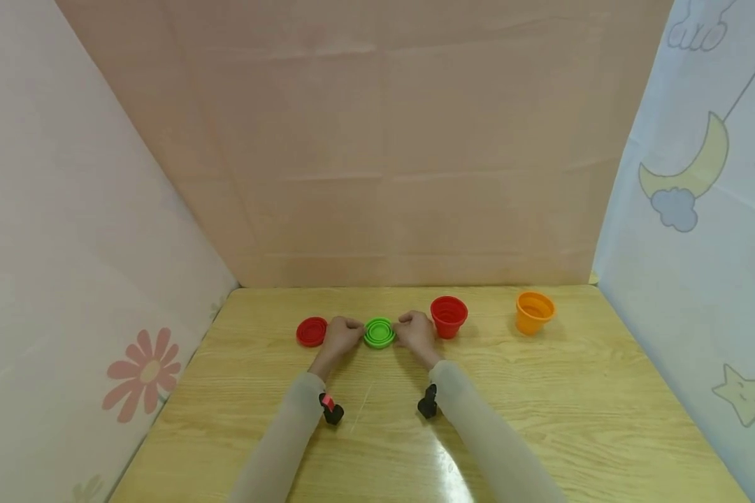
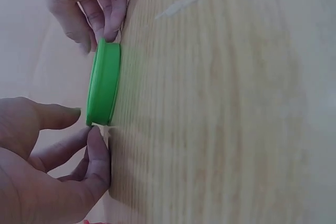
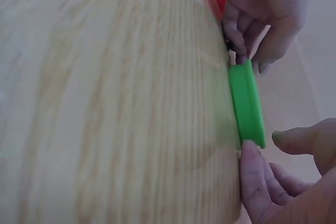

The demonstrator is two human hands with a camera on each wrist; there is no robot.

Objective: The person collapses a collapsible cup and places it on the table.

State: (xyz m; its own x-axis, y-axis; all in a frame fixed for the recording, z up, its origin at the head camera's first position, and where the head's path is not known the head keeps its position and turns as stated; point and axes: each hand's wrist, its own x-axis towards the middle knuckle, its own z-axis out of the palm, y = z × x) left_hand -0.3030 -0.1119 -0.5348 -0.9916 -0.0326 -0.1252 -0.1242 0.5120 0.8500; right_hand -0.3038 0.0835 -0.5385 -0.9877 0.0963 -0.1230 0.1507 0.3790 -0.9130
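A green collapsible cup (image 1: 379,333), folded down into flat rings, sits on the table between my hands. My left hand (image 1: 342,337) is at its left edge; in the left wrist view the fingertips (image 2: 97,142) touch the cup's side while the thumb stands slightly off the rim. At the opposite edge is my right hand (image 1: 417,335), its fingertip (image 3: 251,153) against the green side and its thumb apart from it. A folded red cup (image 1: 312,332) lies just left of my left hand. Behind my right hand stands an expanded red cup (image 1: 449,318).
Farther right stands an expanded orange cup (image 1: 533,312). The wooden table (image 1: 377,447) meets a beige backdrop (image 1: 377,175) at its far edge. Patterned side walls rise at left and right. Black wrist cameras sit on both sleeves.
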